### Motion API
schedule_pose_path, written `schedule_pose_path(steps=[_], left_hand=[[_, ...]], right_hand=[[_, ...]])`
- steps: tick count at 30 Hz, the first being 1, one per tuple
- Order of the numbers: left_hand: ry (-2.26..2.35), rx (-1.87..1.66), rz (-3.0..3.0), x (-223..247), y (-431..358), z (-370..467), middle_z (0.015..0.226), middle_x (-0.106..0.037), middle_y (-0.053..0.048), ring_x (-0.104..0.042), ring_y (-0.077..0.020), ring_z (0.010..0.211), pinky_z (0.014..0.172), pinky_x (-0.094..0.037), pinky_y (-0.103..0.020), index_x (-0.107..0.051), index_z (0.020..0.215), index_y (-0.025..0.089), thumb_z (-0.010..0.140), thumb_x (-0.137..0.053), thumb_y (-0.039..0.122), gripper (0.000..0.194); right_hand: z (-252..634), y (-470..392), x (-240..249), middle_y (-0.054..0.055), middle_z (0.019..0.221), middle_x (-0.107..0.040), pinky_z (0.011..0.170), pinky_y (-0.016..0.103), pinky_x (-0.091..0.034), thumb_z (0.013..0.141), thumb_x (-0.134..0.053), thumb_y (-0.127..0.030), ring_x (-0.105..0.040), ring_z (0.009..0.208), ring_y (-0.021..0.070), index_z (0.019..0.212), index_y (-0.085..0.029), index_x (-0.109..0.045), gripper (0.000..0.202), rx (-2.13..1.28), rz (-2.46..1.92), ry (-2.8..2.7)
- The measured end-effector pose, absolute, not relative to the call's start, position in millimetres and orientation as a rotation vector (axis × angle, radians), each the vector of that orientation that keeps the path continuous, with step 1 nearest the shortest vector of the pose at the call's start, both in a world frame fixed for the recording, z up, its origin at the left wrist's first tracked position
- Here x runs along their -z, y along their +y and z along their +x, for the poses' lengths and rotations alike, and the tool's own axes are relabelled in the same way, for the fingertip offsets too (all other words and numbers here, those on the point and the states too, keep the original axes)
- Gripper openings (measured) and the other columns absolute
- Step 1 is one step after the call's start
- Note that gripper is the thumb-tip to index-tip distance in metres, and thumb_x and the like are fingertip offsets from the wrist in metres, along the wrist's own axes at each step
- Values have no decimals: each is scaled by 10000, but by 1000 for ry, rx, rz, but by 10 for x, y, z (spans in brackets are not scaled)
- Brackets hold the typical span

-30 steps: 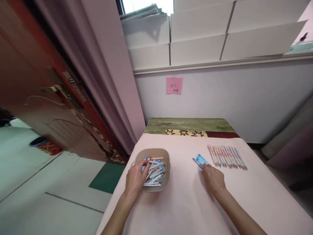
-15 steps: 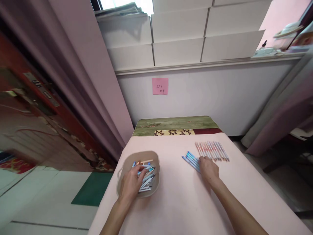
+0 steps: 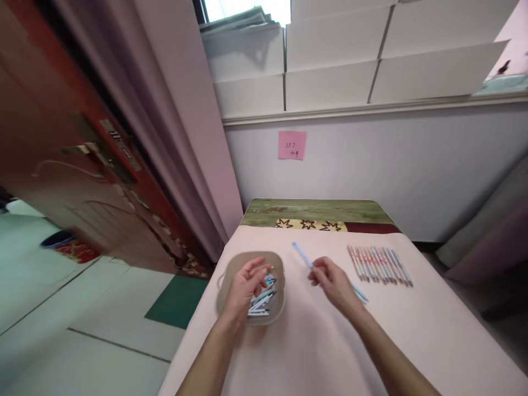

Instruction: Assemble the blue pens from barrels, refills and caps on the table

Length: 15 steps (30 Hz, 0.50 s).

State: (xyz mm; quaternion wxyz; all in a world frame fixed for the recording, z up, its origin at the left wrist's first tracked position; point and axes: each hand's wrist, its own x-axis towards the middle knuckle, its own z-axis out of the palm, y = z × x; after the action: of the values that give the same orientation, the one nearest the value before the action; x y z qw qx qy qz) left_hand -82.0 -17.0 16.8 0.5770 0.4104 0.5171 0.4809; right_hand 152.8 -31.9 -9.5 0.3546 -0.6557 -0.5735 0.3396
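Note:
A beige basket [image 3: 223, 291] on the left of the table holds several blue and white pens [image 3: 260, 306]. Over the basket is my left hand [image 3: 248, 283], its fingers curled together; what they hold, if anything, is too small to name. My right hand [image 3: 332, 280] pinches a light blue pen [image 3: 302, 254] to the right of the basket, the pen pointing up and left. Behind and below that hand, the ends of other blue pens [image 3: 359, 293] show on the table; the rest is hidden. A row of pens with reddish and grey barrels [image 3: 378, 264] lies farther right.
The table [image 3: 305, 352] has a pale pink cover and a green patterned far edge. A wall with a pink note [image 3: 292, 145] stands behind it. A red door [image 3: 119, 203] and purple curtain are on the left.
My right hand has moved off the blue pens and now holds one pen. My left hand has risen from the pens in the basket. The view has shifted left.

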Motion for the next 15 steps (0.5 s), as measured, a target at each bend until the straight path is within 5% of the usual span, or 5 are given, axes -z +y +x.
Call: schedule_pose_path(steps=[4,9,15], left_hand=[[957,-1151,710,-217,-214,-722,940,-723,-119,-501,-36,500,417,-331,-143,-670,988,114,629,-811,286,423],[983,-1312,629,-195,-244,-893,809,-728,-87,-397,2,423,371,-263,-116,-667,883,101,618,-819,249,340],[1049,-1450,571,-133,-226,-919,748,-716,-60,-428,-8,453,405,-312,-114,-676,875,91,608,-816,250,341]], right_hand=[[859,-372,-66,14,723,-646,577,243,-414,795,-617,-501,-567,591,123,840,-177,-557,333,-1643,-973,-1194],[607,-347,51,-42,501,-515,441,206,-284,779,-555,-671,-403,406,67,802,-130,-641,549,-2015,-886,-1040],[453,-322,72,-34,585,-581,516,201,-346,559,-839,-497,-466,516,76,706,-149,-611,441,-1689,-936,-1003]])
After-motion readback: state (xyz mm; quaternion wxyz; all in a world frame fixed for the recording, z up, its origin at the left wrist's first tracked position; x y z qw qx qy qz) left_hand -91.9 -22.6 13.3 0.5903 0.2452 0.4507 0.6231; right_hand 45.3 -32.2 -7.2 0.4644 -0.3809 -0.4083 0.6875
